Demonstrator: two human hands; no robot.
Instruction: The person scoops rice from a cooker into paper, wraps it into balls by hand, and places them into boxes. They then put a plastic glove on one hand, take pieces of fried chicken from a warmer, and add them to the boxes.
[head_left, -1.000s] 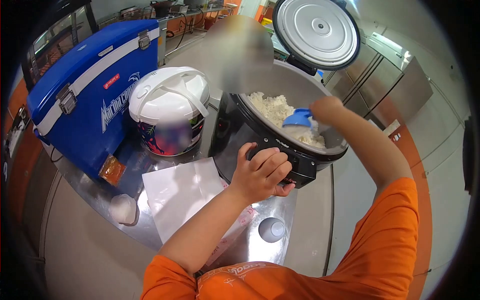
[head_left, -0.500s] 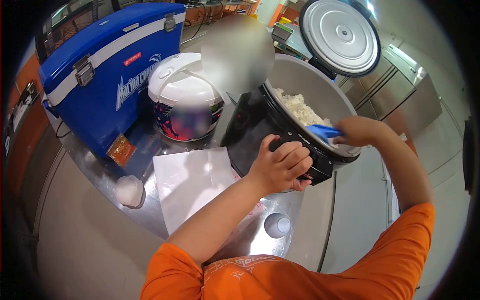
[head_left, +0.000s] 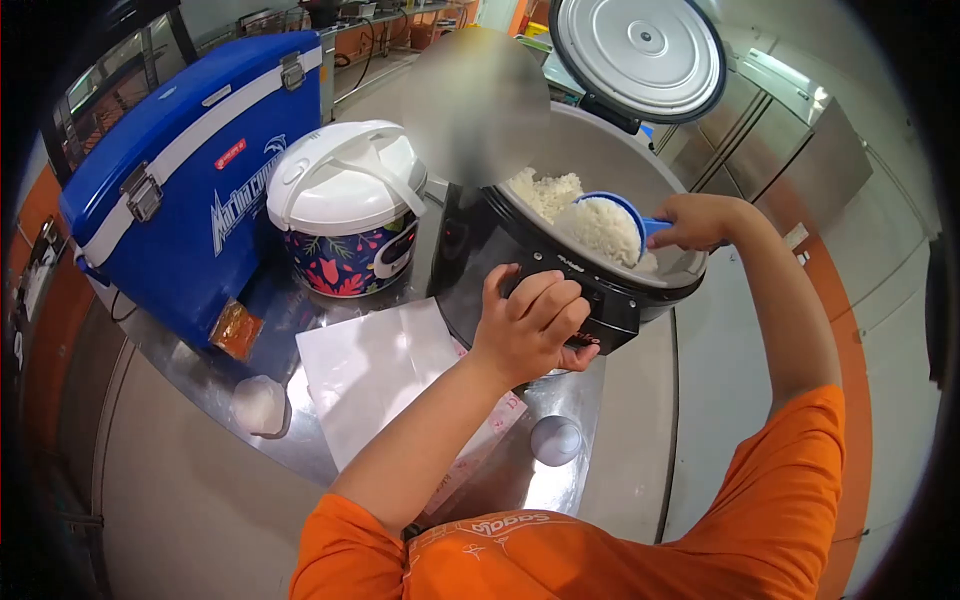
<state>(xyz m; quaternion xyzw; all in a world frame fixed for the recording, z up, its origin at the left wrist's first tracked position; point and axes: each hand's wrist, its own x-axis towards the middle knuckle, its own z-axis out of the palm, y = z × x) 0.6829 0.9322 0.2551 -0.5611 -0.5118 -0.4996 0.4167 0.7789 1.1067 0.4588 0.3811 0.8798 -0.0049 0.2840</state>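
Note:
My left hand is closed on the front edge of a large black rice cooker, fingers curled over its front casing. In my right hand is the handle of a blue scoop. A heap of white rice fills the scoop, which is inside the pot near its front right rim. More cooked rice lies in the pot behind it. The cooker's round silver lid stands raised at the back.
Left of the cooker stand a smaller floral rice cooker and a blue cooler box. White paper sheets, a small grey cup, a whitish cup and an orange-brown packet lie on the metal table. A blurred patch hides part of the background.
My right hand has turned the scoop, which now shows a full load of rice. My left hand stays on the cooker. The whole view has shifted slightly.

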